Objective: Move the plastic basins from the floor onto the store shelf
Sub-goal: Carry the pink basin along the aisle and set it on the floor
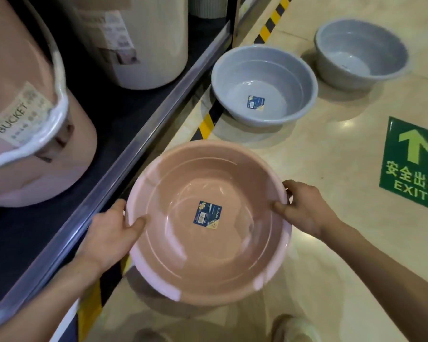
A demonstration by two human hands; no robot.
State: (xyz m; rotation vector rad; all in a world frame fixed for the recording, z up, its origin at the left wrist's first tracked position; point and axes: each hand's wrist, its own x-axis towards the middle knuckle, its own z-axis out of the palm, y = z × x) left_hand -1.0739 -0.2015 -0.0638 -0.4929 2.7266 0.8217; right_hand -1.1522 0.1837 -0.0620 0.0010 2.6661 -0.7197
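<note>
Carrying step: the left hand [110,233] and right hand [304,208] each have a curled grip on the pink basin's [208,223] rim, above the floor [344,243]. Next, swing it toward ten o'clock onto the shelf [124,119]; two grey basins [265,85] wait at twelve.

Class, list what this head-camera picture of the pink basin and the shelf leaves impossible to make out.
- Head view: small print on the sticker inside the round pink plastic basin, too small.
- Fingers of the left hand and right hand, hidden under the basin's rim.
- Pink plastic bucket on the dark shelf, cut off by the left edge.
</note>
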